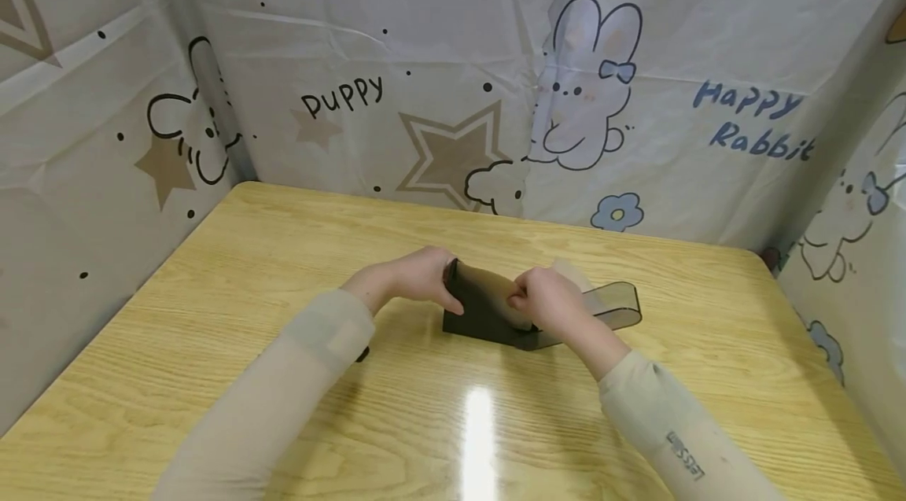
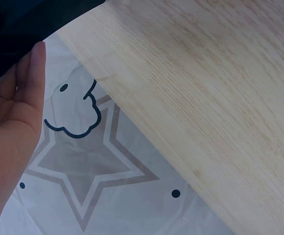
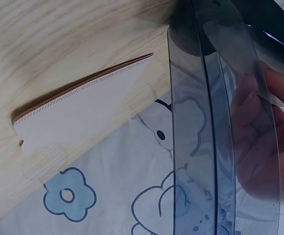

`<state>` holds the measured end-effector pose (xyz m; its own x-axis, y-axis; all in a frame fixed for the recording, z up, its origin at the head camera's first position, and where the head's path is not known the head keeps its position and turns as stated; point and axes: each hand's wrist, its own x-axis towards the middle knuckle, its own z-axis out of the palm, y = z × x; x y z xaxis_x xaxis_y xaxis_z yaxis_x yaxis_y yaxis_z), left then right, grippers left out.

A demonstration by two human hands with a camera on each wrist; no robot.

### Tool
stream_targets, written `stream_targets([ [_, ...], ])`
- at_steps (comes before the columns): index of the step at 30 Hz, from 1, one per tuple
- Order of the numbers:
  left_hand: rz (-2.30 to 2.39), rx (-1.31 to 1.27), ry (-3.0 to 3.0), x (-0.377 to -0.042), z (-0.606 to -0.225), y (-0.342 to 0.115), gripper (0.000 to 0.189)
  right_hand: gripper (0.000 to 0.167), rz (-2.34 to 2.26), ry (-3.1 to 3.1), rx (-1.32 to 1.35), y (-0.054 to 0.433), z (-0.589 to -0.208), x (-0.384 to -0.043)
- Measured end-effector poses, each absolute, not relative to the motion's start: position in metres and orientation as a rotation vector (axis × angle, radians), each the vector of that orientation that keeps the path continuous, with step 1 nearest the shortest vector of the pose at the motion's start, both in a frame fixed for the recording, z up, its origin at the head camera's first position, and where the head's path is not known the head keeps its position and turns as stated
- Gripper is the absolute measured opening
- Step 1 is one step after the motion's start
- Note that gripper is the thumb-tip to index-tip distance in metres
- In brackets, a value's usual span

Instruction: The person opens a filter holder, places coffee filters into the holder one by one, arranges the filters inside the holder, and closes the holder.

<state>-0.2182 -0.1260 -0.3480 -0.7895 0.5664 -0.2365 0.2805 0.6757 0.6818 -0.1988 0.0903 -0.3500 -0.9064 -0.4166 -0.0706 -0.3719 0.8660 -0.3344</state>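
Note:
A black case (image 1: 481, 316) stands tilted above the middle of the wooden table, with a tan paper-like sheet (image 1: 491, 289) along its open side. My left hand (image 1: 425, 277) grips the case's left end, thumb on the near face and fingers behind. My right hand (image 1: 552, 300) has curled fingers pinching at the right part of the tan sheet. From the case's right end extends a clear plastic lid (image 1: 616, 304). In the right wrist view this lid (image 3: 200, 147) passes in front of the right fingers (image 3: 249, 98), partly veiling their grip.
Behind the right hand lies a small stack of pale paper sheets with a crimped edge (image 3: 83, 112), resembling coffee filters. A small black object (image 1: 362, 354) peeks out beside the left sleeve. Printed cloth (image 1: 439, 53) hangs around the table's back and sides.

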Motion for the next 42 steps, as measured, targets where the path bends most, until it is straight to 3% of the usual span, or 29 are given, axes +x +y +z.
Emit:
stream_targets([
  [9,0.900,0.681,2.458,-0.2189,-0.3484,-0.1255,0.043,0.038,-0.430,2.908,-0.606,0.0879,-0.3509,-0.1986],
  [13,0.914,0.696,2.442,-0.2196,-0.3489,-0.1257,0.034,0.029,-0.384,2.928,-0.595,0.0866,-0.3520,-0.1985],
  [19,0.937,0.718,2.427,-0.2205,-0.3501,-0.1260,0.014,0.030,-0.320,2.958,-0.592,0.0843,-0.3548,-0.1992],
  [38,0.926,0.711,2.437,-0.2198,-0.3485,-0.1247,0.025,0.035,-0.269,2.966,-0.604,0.0836,-0.3549,-0.1970],
  [42,0.916,0.709,2.453,-0.2194,-0.3504,-0.1261,0.026,0.024,-0.300,2.923,-0.607,0.0841,-0.3520,-0.1981],
])
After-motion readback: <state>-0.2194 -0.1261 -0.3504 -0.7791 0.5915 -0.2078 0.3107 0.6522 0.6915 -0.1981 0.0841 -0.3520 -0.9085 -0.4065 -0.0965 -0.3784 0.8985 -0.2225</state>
